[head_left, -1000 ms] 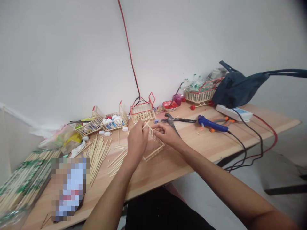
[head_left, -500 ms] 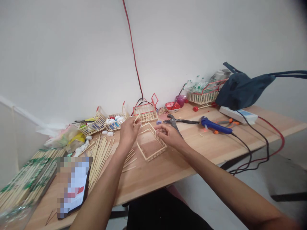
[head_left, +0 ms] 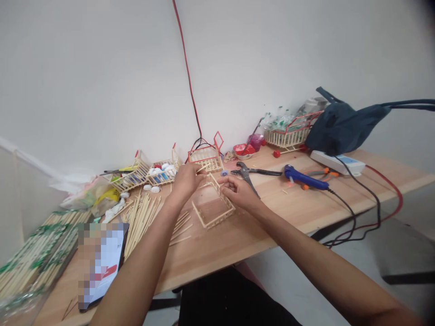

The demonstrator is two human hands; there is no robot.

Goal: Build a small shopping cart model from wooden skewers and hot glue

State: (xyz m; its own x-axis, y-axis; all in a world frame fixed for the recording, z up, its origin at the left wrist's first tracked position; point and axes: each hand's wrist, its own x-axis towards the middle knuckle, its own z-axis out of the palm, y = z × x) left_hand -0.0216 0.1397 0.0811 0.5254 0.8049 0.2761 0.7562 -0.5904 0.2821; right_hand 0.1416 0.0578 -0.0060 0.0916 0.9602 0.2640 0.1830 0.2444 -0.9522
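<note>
On the table lies a rectangular frame (head_left: 219, 222) built from pale wooden sticks, with short uprights along its sides. My right hand (head_left: 239, 192) has its fingers curled at the frame's right far side, gripping it there. Above the far left corner of the frame is my left hand (head_left: 186, 181), its fingers closed on a short wooden stick (head_left: 203, 168). The fingertips of the left hand are partly hidden. Behind my hands stands a small stick basket (head_left: 205, 156) with red-painted rails.
Loose sticks (head_left: 142, 219) and a phone (head_left: 107, 267) lie left, beside packaged sticks (head_left: 44, 249). Pliers (head_left: 249, 174), a blue glue gun (head_left: 306, 177) and a power strip (head_left: 338, 163) are right. A red paint dish (head_left: 244, 151) stands at the back.
My left hand has turned and shifted slightly, and the stick in it has tipped from steep to nearly level, pointing right. My right hand stays at the frame.
</note>
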